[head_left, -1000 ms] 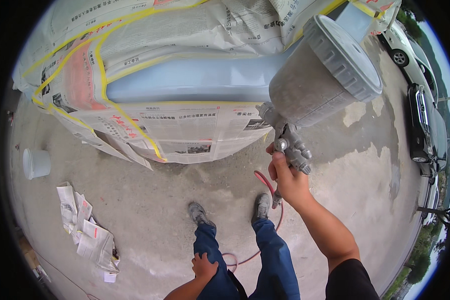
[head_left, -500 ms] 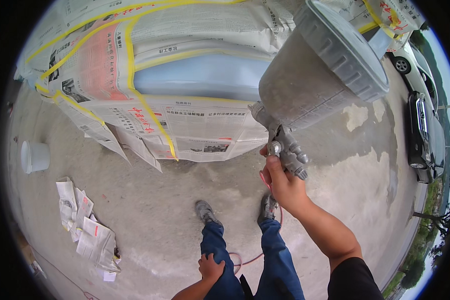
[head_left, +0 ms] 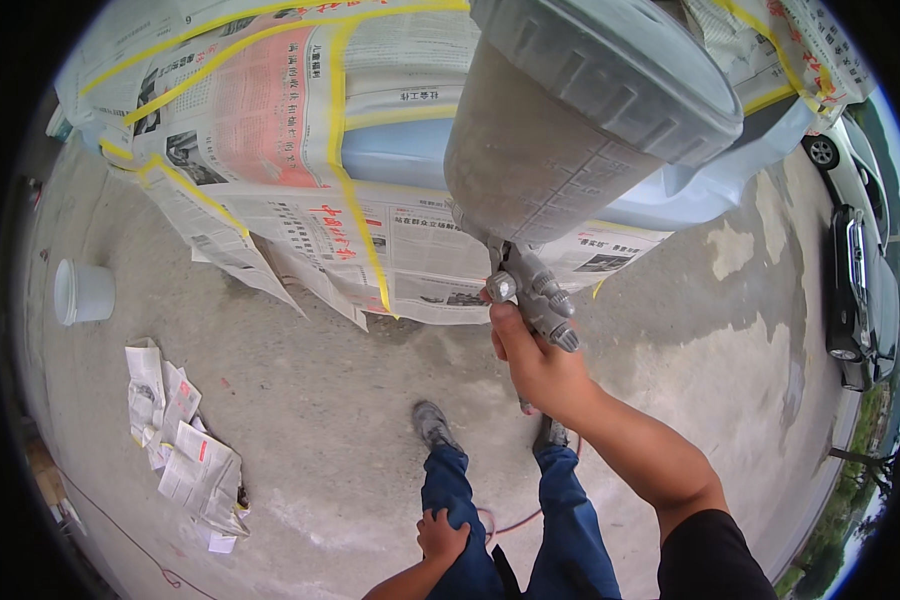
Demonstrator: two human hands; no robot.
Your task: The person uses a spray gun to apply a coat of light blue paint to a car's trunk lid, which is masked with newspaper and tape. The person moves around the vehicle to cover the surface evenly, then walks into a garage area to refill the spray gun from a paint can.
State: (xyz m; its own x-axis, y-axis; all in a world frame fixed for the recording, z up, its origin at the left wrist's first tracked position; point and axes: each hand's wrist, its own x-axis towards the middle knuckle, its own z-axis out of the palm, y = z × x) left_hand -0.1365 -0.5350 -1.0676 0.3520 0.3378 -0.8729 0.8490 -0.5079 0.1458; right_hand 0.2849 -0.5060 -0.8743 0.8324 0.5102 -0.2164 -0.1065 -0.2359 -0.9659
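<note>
Spray gun (head_left: 530,290) in my right hand (head_left: 545,375), raised before me near the middle of the view, between me and a large shape wrapped in newspaper (head_left: 270,110). My right fingers are clamped around its grip; the trigger is out of sight, so I cannot tell whether it is squeezed. A big translucent cup (head_left: 540,150) with a ribbed grey lid (head_left: 610,60) sits on top of the gun, lid upward though leaning in my view, likely so that its contents run down by their own weight. It looks heavy up there, which may be why my grip is close beneath it. My left hand (head_left: 442,537) holds nothing: its fingers, slightly apart, drape over my left knee, probably to brace me.

Behind the cup, a smooth pale blue panel (head_left: 400,150) shows through a gap in the newspaper. Yellow tape (head_left: 338,140) runs along the sheet edges, apparently to pin them down and leave that panel bare. A red hose (head_left: 518,524) lies in loose curves by my legs on the concrete ground (head_left: 320,400), seemingly slack enough to give my arm reach. To the left, well apart from me, are a white bucket (head_left: 85,292) and a heap of loose sheets (head_left: 200,465). At far right stand a white car (head_left: 867,185) and a dark car (head_left: 850,270).
</note>
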